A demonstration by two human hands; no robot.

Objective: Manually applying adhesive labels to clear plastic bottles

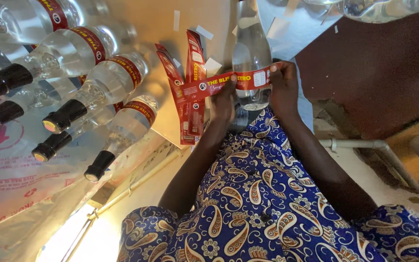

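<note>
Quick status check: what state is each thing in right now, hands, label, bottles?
Left hand: pinching the red label, pressing it to the bottle.
Right hand: gripping the label's other end.
Red label: stretched across the clear bottle, not wrapped round.
Labelled bottles: lying down, black caps on.
Spare labels: loose, stacked.

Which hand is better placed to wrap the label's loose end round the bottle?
Probably left: the left hand pinches the red paper label strip beside its loose tail, while the right hand pins the other end on the clear plastic bottle.
</note>
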